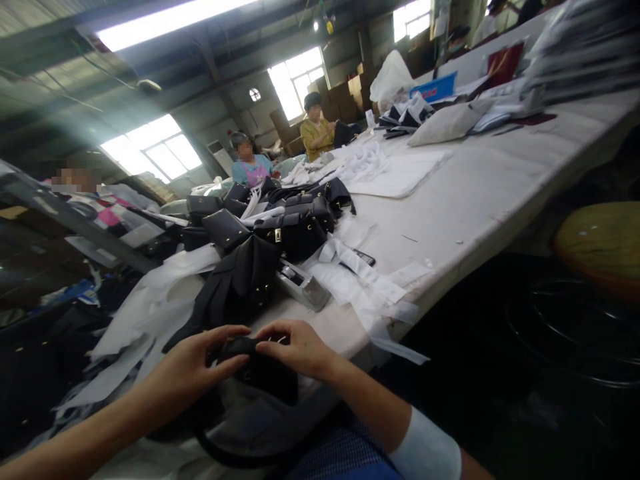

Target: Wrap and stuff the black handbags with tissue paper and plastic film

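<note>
At the near edge of the table, a black handbag [273, 380] with small metal fittings sits between my hands, and its dark strap hangs below. My left hand [200, 360] curls around the bag's top part from the left, thumb and fingers on either side. From the right, my right hand [300, 347] pinches the same top part between thumb and fingers. The exact detail under the fingertips is too dark to make out. Just beyond lie more black handbags [300, 227] in a pile, and a grey tape dispenser [305, 287].
White paper strips [365, 273] and a dark phone-like object [364, 257] lie right of the dispenser. White sheets [400, 175] and a blue box [434, 87] stand farther along the table [430, 227]. Co-workers sit along the far side. A round stool [600, 243] is at right.
</note>
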`<state>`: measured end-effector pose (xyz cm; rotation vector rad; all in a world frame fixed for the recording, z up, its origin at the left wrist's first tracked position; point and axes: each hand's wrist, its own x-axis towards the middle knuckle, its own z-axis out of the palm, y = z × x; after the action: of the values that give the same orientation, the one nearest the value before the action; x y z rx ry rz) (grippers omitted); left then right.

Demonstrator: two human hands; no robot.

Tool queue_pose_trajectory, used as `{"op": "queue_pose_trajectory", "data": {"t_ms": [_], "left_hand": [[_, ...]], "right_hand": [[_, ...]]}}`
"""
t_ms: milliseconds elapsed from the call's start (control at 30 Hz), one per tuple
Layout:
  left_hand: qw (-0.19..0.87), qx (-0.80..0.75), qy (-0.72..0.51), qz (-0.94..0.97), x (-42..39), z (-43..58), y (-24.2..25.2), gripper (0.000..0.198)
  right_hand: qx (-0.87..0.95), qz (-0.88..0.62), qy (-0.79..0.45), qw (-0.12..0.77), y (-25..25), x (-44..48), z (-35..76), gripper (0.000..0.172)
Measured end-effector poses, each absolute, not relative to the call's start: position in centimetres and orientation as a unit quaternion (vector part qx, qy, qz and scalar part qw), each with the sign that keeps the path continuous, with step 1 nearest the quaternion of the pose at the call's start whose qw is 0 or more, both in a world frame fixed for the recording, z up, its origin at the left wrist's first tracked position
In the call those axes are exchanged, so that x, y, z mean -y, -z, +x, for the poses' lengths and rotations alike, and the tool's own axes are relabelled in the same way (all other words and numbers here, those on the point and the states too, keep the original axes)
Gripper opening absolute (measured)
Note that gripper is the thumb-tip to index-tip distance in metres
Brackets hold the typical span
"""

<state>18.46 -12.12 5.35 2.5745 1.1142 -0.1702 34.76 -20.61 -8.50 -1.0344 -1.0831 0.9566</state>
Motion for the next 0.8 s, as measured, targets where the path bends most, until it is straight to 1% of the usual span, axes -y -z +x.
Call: {"op": "queue_pose_trajectory", "data": {"t_ms": [67,167,267,367,467,567,667,800], "left_hand": [[0.2,-0.4,0.05,0.893,12.1,18.5,-5.2,0.062],[0.254,-0.419,0.05,0.871,12.1,18.6,-5.0,0.061],[0.312,-0.449,0.054,0.835,11.8,18.4,-4.8,0.067],[0.346,-0.466,0.049,0.813,11.4,17.7,-4.3,0.071],[0.342,-0.477,0.047,0.808,11.3,17.1,-4.1,0.071],[0.302,-0.504,0.047,0.808,11.3,17.3,-4.0,0.069],[0.264,-0.51,0.057,0.817,11.4,17.9,-4.1,0.064],[0.251,-0.496,0.077,0.828,11.4,18.6,-4.3,0.055]], "right_hand": [[0.478,-0.446,-0.438,0.617,8.3,20.4,35.3,0.017],[0.471,-0.413,-0.496,0.601,8.0,20.1,35.9,0.011],[0.438,-0.375,-0.574,0.581,8.0,19.8,36.1,0.006],[0.402,-0.36,-0.615,0.576,8.2,19.7,36.1,0.006],[0.391,-0.37,-0.62,0.571,8.2,19.8,36.2,0.011],[0.394,-0.375,-0.618,0.568,8.1,20.0,36.2,0.016],[0.393,-0.377,-0.614,0.571,8.2,20.0,36.0,0.016],[0.382,-0.363,-0.627,0.573,8.3,20.0,35.5,0.014]]}}
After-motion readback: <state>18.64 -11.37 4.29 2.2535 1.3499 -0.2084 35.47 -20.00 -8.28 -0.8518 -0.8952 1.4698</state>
